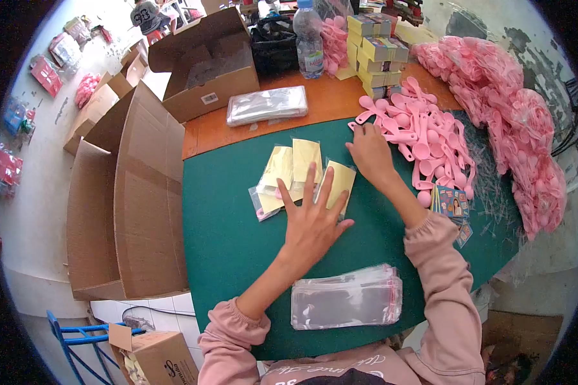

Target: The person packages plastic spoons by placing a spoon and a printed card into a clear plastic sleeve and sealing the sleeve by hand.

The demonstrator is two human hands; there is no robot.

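My left hand [311,221] lies with fingers spread over several yellow cards [278,165] in clear plastic sleeves on the green table top. A bit of pink shows in the sleeve at the lower left of this group. My right hand [371,154] is at the left edge of a heap of pink plastic spoons [424,138], fingers bent and thumb apart. Its fingertips reach a pink spoon [366,110]; whether they touch it I cannot tell. Nearer my body lies a stack of clear plastic bags [347,298].
Printed cards [453,204] lie right of the spoons. At the back stand stacks of cards [379,61], a water bottle [309,42], a pack of clear bags [267,106] and an open carton [205,70]. Bagged pink spoons [520,122] line the right edge. A tall carton [144,192] stands left.
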